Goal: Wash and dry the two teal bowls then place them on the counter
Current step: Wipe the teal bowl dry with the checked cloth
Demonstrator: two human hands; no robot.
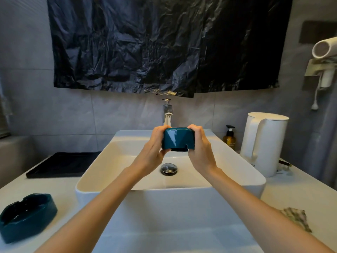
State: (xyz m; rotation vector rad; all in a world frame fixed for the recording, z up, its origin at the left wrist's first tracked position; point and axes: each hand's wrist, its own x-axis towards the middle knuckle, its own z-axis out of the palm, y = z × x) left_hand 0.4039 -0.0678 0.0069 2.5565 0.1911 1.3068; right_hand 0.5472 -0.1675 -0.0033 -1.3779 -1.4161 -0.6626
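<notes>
Teal bowl (178,138), left hand (155,145) and right hand (201,147) fingers (196,127) curled round it, over sink (164,201) before faucet (167,114).

We face grey tiled walls (63,110), a crinkled black plastic sheet (164,42) hung above the white counter (291,194), dimly lit.

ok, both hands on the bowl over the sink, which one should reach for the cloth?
Right, probably. The cloth lies on the counter right of the sink, on the right hand's side; the left hand could hold the bowl alone.
</notes>
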